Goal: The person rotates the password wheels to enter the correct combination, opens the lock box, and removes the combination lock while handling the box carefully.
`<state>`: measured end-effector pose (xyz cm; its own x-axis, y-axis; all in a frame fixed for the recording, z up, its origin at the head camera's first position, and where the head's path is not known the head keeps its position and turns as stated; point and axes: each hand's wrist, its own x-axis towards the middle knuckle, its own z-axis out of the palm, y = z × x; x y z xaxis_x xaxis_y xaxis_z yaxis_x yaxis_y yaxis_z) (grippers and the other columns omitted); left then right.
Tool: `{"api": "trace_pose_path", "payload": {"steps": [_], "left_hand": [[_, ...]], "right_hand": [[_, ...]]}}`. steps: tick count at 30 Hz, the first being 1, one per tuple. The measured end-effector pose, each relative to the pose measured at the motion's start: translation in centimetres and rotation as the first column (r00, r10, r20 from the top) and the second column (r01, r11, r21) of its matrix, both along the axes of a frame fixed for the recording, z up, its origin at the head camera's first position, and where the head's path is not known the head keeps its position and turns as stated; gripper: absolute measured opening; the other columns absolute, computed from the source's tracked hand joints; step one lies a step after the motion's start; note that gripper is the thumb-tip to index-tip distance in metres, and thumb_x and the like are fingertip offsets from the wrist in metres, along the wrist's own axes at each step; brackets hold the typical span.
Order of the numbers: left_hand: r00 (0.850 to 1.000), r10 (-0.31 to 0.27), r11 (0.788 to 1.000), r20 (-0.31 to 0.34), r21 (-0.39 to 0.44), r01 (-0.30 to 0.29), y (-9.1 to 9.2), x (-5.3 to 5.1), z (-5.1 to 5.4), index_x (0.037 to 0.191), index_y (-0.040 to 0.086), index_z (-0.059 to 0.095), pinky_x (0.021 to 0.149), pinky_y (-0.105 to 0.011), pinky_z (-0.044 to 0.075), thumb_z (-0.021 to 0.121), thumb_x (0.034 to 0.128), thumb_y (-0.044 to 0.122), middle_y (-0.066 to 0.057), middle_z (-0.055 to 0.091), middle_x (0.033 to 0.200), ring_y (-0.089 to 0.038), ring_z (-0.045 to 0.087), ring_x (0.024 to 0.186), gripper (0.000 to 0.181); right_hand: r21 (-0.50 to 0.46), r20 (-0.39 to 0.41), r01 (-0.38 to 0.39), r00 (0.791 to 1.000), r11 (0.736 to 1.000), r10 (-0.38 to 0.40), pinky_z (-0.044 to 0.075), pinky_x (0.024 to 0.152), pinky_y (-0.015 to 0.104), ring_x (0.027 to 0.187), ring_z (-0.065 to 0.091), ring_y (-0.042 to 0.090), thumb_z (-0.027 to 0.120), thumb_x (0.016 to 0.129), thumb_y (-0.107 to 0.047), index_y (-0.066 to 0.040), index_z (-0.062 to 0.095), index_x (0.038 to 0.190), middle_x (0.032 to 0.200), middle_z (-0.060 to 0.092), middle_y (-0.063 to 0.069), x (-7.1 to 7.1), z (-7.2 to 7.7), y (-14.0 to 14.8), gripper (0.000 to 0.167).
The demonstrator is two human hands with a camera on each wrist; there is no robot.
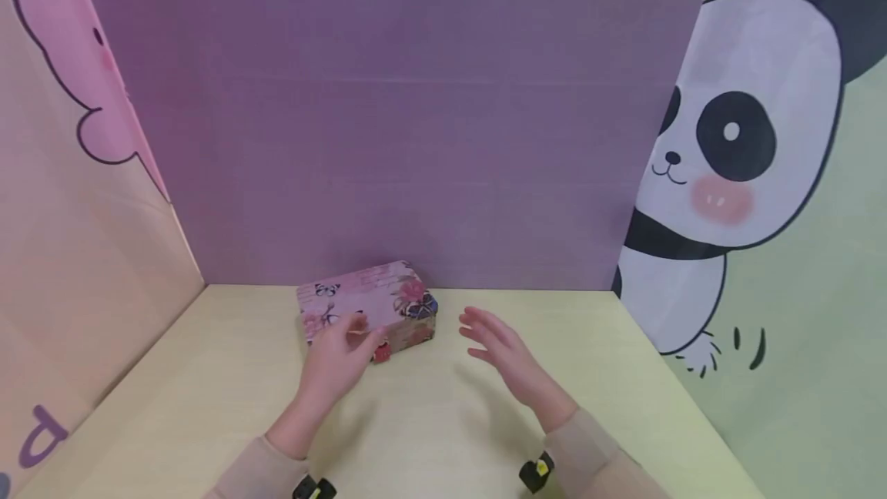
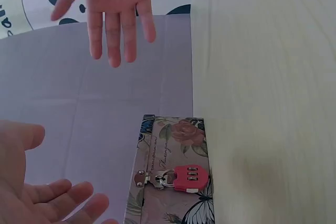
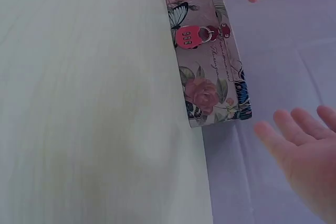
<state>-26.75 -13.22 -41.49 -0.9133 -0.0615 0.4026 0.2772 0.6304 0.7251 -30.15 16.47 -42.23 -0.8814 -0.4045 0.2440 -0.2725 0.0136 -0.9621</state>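
A floral, butterfly-patterned box (image 1: 370,295) stands on the table near the back, its lid down. On its front a red combination padlock (image 2: 191,178) hangs through a metal hasp (image 2: 156,179). In the head view my left hand (image 1: 336,360) is raised in front of the box and overlaps it, fingers loosely bent and holding nothing. My right hand (image 1: 509,356) is held up to the right of the box, apart from it, with its fingers extended. The right wrist view shows the padlock (image 3: 189,36) with several number dials.
The pale wooden table (image 1: 416,422) ends at a purple backdrop (image 1: 416,114). A curtain with a panda print (image 1: 769,199) hangs on the right, and a pink printed curtain (image 1: 90,252) on the left. A black wrist device (image 1: 537,472) sits at the right sleeve.
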Motion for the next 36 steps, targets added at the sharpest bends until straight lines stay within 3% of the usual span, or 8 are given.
{"api": "trace_pose_path", "payload": {"steps": [7, 11, 16, 21, 26, 32, 36], "left_hand": [[0.997, 0.016, 0.998, 0.071, -0.059, -0.012, -0.1, 0.0, -0.1, 0.116, 0.003, 0.07, 0.083, -0.048, 0.055, 0.065, 0.0984, 0.045, -0.012, 0.072, 0.107, -0.029, 0.068, 0.096, 0.045], [0.992, 0.009, 0.996, 0.124, -0.086, 0.002, -0.3, -0.1, -0.3, 0.113, 0.005, 0.072, 0.083, -0.049, 0.055, 0.065, 0.0986, 0.042, -0.012, 0.073, 0.106, -0.03, 0.069, 0.096, 0.041], [0.981, -0.002, 0.994, 0.193, -0.111, 0.024, -0.5, -0.2, -0.6, 0.124, 0.004, 0.069, 0.086, -0.052, 0.054, 0.066, 0.0971, 0.044, -0.014, 0.072, 0.113, -0.034, 0.068, 0.103, 0.048], [0.974, -0.013, 0.99, 0.225, -0.132, 0.044, -0.7, -0.3, -0.9, 0.126, 0.005, 0.068, 0.085, -0.055, 0.054, 0.067, 0.0965, 0.044, -0.015, 0.071, 0.114, -0.036, 0.068, 0.104, 0.049], [0.97, -0.021, 0.988, 0.241, -0.146, 0.057, -1.0, -0.6, -1.4, 0.12, 0.003, 0.07, 0.081, -0.052, 0.055, 0.068, 0.0958, 0.04, -0.015, 0.072, 0.111, -0.035, 0.069, 0.099, 0.044], [0.964, -0.032, 0.988, 0.266, -0.135, 0.07, -1.1, -0.9, -1.8, 0.11, 0.002, 0.072, 0.07, -0.044, 0.057, 0.07, 0.0945, 0.036, -0.015, 0.073, 0.104, -0.028, 0.07, 0.086, 0.037], [0.959, -0.048, 0.988, 0.279, -0.126, 0.087, -1.0, -1.0, -1.8, 0.098, 0.002, 0.073, 0.058, -0.036, 0.053, 0.07, 0.0945, 0.033, -0.011, 0.072, 0.089, -0.021, 0.065, 0.069, 0.03]], "right_hand": [[-0.07, 0.121, 0.057, 0.991, 0.996, -0.048, 0.041, 0.106, 0.058, 0.132, 0.05, 0.043, 0.058, 0.104, -0.025, 0.006, 0.041, 0.148, 0.146, 0.048, 0.028, -1.0, -0.6, -1.4, 0.056], [-0.08, 0.153, 0.048, 0.988, 0.996, -0.035, 0.041, 0.106, 0.058, 0.131, 0.051, 0.043, 0.058, 0.104, -0.025, 0.007, 0.04, 0.148, 0.146, 0.048, 0.028, -1.5, -1.2, -2.2, 0.057], [-0.103, 0.181, 0.029, 0.983, 0.994, -0.01, 0.039, 0.106, 0.06, 0.133, 0.048, 0.046, 0.059, 0.103, -0.025, 0.007, 0.04, 0.147, 0.146, 0.047, 0.029, -1.9, -1.7, -3.2, 0.058], [-0.103, 0.199, 0.017, 0.98, 0.995, 0.003, 0.04, 0.106, 0.06, 0.13, 0.049, 0.046, 0.061, 0.102, -0.022, 0.01, 0.039, 0.147, 0.146, 0.044, 0.033, -2.4, -2.1, -4.2, 0.059], [-0.072, 0.225, 0.01, 0.974, 0.997, 0.007, 0.043, 0.104, 0.058, 0.127, 0.054, 0.037, 0.064, 0.099, -0.016, 0.01, 0.04, 0.147, 0.144, 0.047, 0.031, -2.7, -2.6, -5.3, 0.059], [-0.047, 0.233, -0.016, 0.972, 0.999, 0.027, 0.044, 0.103, 0.058, 0.125, 0.055, 0.039, 0.064, 0.097, -0.009, 0.008, 0.042, 0.146, 0.139, 0.052, 0.028, -3.0, -3.2, -6.6, 0.056], [-0.018, 0.215, -0.035, 0.976, 0.999, 0.038, 0.046, 0.1, 0.058, 0.124, 0.056, 0.041, 0.062, 0.097, -0.006, 0.009, 0.047, 0.142, 0.139, 0.053, 0.027, -3.0, -3.6, -7.5, 0.049]]}}
